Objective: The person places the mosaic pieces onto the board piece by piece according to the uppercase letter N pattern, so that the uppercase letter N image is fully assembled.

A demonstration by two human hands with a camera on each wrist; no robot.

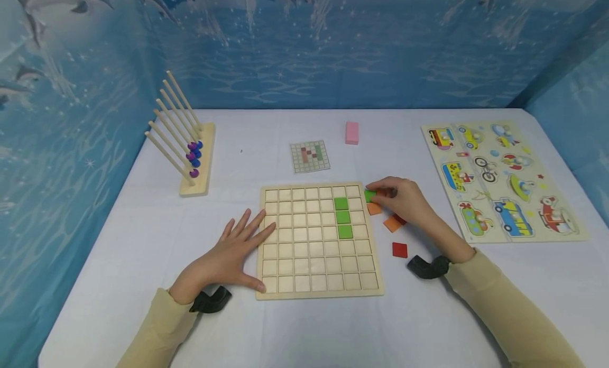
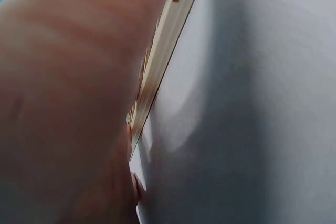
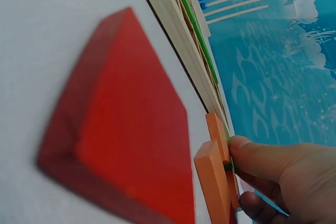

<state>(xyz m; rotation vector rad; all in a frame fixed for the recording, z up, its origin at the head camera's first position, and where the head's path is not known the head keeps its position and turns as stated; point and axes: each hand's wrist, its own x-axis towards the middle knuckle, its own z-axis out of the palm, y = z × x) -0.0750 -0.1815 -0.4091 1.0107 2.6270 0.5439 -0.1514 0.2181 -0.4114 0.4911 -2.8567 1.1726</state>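
A wooden grid board [image 1: 298, 250] lies flat on the table, with three green square tiles [image 1: 342, 217] in a column in its upper right cells. My left hand [image 1: 233, 254] is spread out at the board's left edge, its fingertips and thumb touching the frame. Just off the upper right corner, my right hand [image 1: 402, 199] pinches a green tile [image 1: 370, 195] between thumb and fingers. Orange tiles [image 1: 393, 223] lie beneath and beside that hand, partly hidden. Nearer my right wrist is a red tile [image 1: 399, 250], which looms large in the right wrist view.
Beyond the board lies a small pattern card [image 1: 310, 156] with coloured squares, and a pink block [image 1: 352, 133] is to its right. At left stands a pegged bead rack [image 1: 204, 162] with blue and purple beads. A vehicle picture puzzle [image 1: 495, 183] occupies the right side.
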